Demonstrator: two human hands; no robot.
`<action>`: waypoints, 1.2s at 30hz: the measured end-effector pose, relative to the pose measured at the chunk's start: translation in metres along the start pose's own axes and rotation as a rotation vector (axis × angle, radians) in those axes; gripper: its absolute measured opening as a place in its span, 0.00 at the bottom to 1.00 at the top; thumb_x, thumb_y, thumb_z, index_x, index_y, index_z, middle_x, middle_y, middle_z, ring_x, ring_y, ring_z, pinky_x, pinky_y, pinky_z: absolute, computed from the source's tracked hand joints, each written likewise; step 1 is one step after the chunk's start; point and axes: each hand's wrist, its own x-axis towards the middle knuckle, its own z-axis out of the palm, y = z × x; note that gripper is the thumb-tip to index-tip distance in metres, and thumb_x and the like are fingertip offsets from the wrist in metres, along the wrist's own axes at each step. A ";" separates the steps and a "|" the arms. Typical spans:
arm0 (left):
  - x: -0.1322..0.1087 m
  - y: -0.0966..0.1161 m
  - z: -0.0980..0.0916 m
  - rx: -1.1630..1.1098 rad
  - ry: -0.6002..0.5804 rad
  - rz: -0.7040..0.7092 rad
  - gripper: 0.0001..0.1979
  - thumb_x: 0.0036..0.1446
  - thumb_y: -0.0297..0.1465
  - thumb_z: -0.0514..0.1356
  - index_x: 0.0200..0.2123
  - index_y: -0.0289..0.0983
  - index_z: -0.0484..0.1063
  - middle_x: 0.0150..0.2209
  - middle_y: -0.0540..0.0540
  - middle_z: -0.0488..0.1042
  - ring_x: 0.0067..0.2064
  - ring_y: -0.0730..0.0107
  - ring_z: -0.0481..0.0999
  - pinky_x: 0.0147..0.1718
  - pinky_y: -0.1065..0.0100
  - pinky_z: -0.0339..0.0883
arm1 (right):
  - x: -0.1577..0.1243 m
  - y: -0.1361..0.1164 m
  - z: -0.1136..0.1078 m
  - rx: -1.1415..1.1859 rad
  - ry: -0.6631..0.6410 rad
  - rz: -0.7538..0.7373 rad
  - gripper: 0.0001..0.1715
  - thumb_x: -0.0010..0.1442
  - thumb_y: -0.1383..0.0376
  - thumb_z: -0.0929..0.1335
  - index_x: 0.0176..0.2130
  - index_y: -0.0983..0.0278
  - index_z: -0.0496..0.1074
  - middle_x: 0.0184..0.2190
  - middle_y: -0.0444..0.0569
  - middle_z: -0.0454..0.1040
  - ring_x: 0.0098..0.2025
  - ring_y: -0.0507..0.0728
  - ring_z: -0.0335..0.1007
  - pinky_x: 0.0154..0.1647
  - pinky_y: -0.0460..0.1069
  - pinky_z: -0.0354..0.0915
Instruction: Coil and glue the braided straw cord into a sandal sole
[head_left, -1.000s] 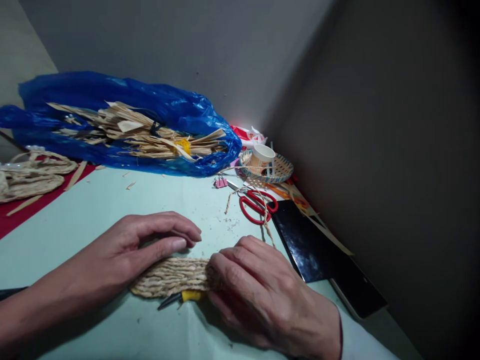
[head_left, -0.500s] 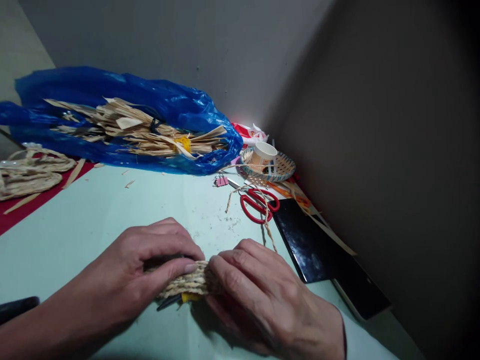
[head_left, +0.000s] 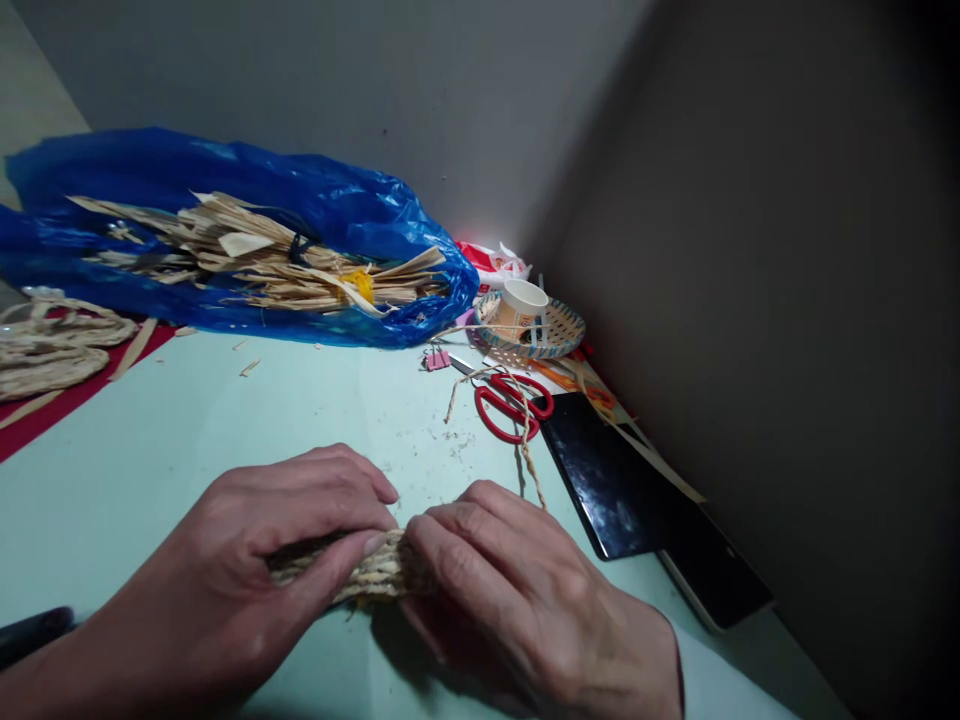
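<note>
Low in the middle of the head view, a strip of straw rope laid in tight rows (head_left: 377, 572) is gripped between my two hands. My left hand (head_left: 251, 555) closes round its left part, thumb on the near face and fingers over the far side. My right hand (head_left: 525, 600) wraps round the right end and hides most of it. A thin twisted straw cord (head_left: 529, 462) runs up from behind my right hand and curls over the red-handled scissors (head_left: 517, 408). A small bit of yellow shows under the strip.
A blue plastic bag (head_left: 315, 175) with dry straw bundles (head_left: 277, 275) lies at the back left. Coiled straw rope (head_left: 52, 345) rests at the far left. At right are a pink binder clip (head_left: 436, 359), a paper cup (head_left: 520, 308) in a woven basket (head_left: 566, 330), and a black tablet (head_left: 592, 480).
My left hand has shifted left and slightly down, its fingers raised a little more. The yellow and dark pieces under the strip are now mostly hidden. The view has turned slightly.
</note>
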 end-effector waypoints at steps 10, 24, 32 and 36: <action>-0.001 -0.010 -0.016 0.042 0.078 -0.337 0.19 0.63 0.49 0.61 0.55 0.59 0.79 0.57 0.56 0.83 0.60 0.57 0.78 0.65 0.62 0.65 | 0.001 0.006 -0.005 -0.009 -0.013 0.002 0.11 0.71 0.69 0.66 0.43 0.76 0.76 0.32 0.55 0.78 0.31 0.57 0.65 0.32 0.51 0.68; 0.013 -0.027 -0.040 -0.074 0.402 -0.459 0.11 0.59 0.43 0.65 0.30 0.44 0.75 0.22 0.57 0.74 0.27 0.71 0.72 0.29 0.73 0.67 | -0.001 0.015 -0.006 -0.077 0.127 0.060 0.06 0.71 0.70 0.67 0.47 0.71 0.71 0.33 0.52 0.77 0.32 0.55 0.67 0.32 0.49 0.70; 0.012 -0.009 -0.031 -0.081 0.351 -0.404 0.20 0.62 0.46 0.60 0.22 0.42 0.66 0.22 0.55 0.63 0.26 0.69 0.62 0.25 0.68 0.59 | -0.005 0.012 -0.004 -0.076 0.160 0.034 0.11 0.69 0.71 0.69 0.51 0.72 0.71 0.35 0.54 0.79 0.33 0.57 0.70 0.35 0.51 0.73; 0.009 0.002 -0.029 -0.040 0.361 -0.398 0.19 0.61 0.46 0.61 0.23 0.43 0.66 0.23 0.55 0.62 0.26 0.68 0.61 0.25 0.67 0.56 | -0.003 0.006 -0.007 -0.078 0.144 0.037 0.11 0.68 0.71 0.70 0.50 0.73 0.72 0.36 0.55 0.80 0.35 0.58 0.72 0.36 0.52 0.74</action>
